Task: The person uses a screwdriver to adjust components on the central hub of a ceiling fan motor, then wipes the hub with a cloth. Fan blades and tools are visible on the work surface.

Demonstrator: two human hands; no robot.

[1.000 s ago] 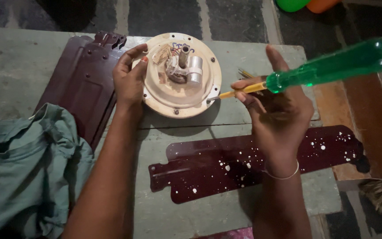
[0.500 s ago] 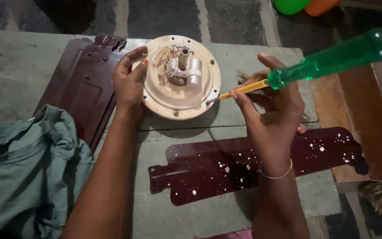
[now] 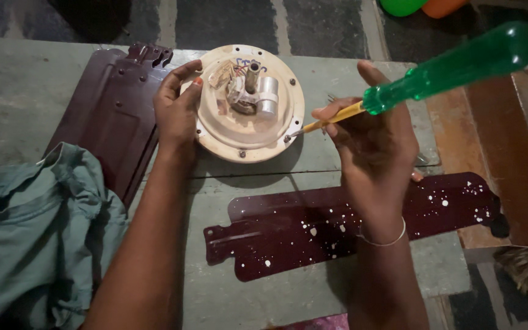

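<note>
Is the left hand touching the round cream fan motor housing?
Touching. The head view shows the left hand gripping the fan motor housing at its left rim, fingers curled over the edge.

Dim, soft light falls from above, brightest on the cream fan motor housing (image 3: 249, 104), which throws a dark shadow just below its rim. Around it the corners sink into murk. The green screwdriver handle (image 3: 453, 64) looks slightly motion-blurred, perhaps, with small glints.
</note>
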